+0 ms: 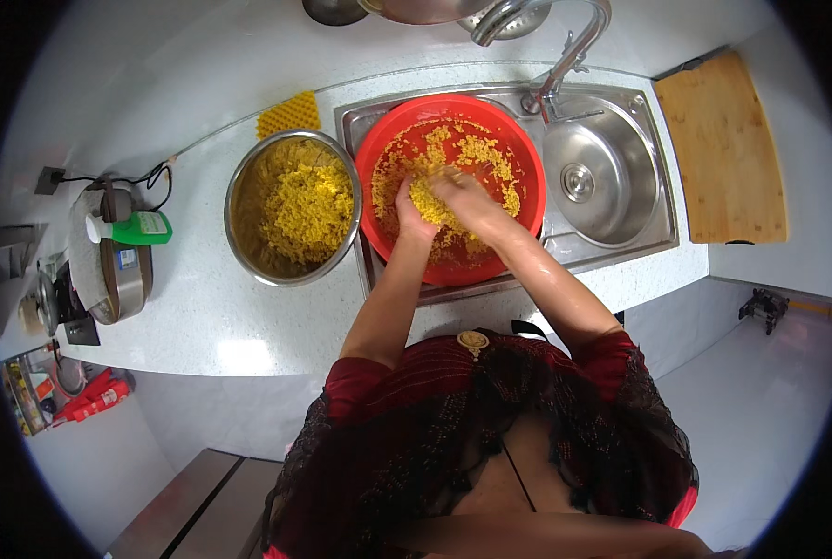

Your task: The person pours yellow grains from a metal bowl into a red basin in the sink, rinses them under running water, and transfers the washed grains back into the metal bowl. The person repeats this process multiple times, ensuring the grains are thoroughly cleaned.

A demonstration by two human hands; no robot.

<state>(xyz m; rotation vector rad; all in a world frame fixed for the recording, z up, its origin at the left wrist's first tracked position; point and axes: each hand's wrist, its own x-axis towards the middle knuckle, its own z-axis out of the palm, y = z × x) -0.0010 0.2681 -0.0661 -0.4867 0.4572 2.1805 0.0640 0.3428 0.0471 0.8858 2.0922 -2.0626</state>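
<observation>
A red plastic basin (538, 185) stands over the left part of the steel sink. Bits of finely chopped yellow food (482, 150) float in it and cling to its inner wall. Low inside the basin, my left hand (414, 213) cups a yellow clump (426, 205) of the same food. My right hand (463, 198) is blurred and presses against the clump from the other side, fingers pointing left. Just left of the basin, a stainless steel bowl (241, 216) holds a large heap of the yellow food (308, 209).
The faucet (563, 66) arches above the sink (601, 175), whose round right bowl shows a drain. A wooden cutting board (723, 154) leans at the right. Behind the steel bowl lies a yellow textured sponge (288, 115). A green bottle (140, 228) and a corded appliance (133, 286) occupy the left counter.
</observation>
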